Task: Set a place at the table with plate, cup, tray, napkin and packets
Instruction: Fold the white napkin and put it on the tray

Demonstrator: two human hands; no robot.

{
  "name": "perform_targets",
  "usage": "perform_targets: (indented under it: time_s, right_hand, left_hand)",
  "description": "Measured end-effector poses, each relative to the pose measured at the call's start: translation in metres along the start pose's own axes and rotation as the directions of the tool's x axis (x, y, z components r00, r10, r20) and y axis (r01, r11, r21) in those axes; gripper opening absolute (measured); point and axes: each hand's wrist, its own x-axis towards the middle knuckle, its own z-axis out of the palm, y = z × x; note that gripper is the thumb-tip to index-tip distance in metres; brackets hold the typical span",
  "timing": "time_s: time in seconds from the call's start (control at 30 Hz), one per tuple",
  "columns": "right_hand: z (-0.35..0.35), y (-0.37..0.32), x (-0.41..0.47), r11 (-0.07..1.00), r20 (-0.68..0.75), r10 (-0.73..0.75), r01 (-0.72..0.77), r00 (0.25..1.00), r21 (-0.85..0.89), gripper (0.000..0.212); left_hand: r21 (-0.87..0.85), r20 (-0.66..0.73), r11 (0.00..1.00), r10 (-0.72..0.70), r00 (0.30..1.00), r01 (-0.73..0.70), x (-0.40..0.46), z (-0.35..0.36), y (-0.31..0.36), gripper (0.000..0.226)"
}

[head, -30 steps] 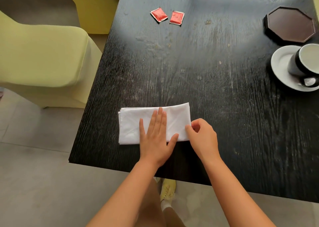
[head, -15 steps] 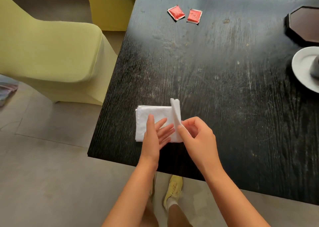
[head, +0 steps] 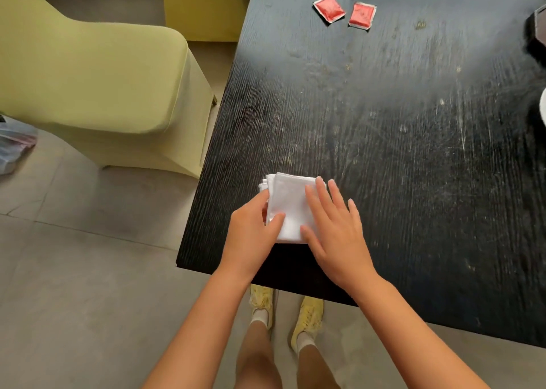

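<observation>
A white cloth napkin, folded into a small square, lies near the front left corner of the black table. My left hand pinches its left edge, thumb on top. My right hand lies flat on its right half, fingers spread. Two red packets lie side by side at the far end of the table. At the right edge of the view, only a sliver of the dark tray and of the white plate shows. The cup is out of view.
Two yellow-green covered chairs stand left of the table, the nearer one close to its left edge. A plastic bag lies on the tiled floor at far left. The table's front edge runs just below my hands, my feet beneath it.
My right hand folded the napkin's right half over to the left, making a square, and now presses flat on it. My left hand slid to the left edge. The view shifted left.
</observation>
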Motion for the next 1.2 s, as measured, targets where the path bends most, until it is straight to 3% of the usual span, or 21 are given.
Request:
perform_targets:
  time_s: [0.2,0.33,0.5,0.9,1.2]
  right_hand:
    - [0.023,0.004,0.009,0.984,0.067,-0.017,0.029,0.998,-0.174,0.063]
    - [0.031,0.009,0.012,0.975,0.111,-0.042,0.065,0.993,-0.212,0.060]
    - [0.030,0.012,0.014,0.967,0.052,-0.070,0.081,0.996,-0.243,0.059]
    - [0.042,0.010,0.022,0.937,-0.028,-0.044,0.031,0.999,-0.349,0.063]
    - [0.033,0.015,0.013,0.935,0.048,-0.011,0.027,0.999,-0.353,0.062]
  left_hand:
    - [0.479,-0.068,0.868,0.183,0.981,-0.129,0.000,0.003,-0.024,0.063]
    - [0.619,0.075,0.724,0.330,0.941,-0.303,0.002,0.010,-0.033,0.060]
    - [0.668,0.247,0.621,0.335,0.909,-0.411,0.016,0.018,-0.051,0.058]
    - [0.688,0.250,0.596,0.341,0.906,-0.414,0.027,0.026,-0.063,0.063]
    - [0.755,0.257,0.540,0.278,0.926,-0.372,0.017,0.015,-0.057,0.065]
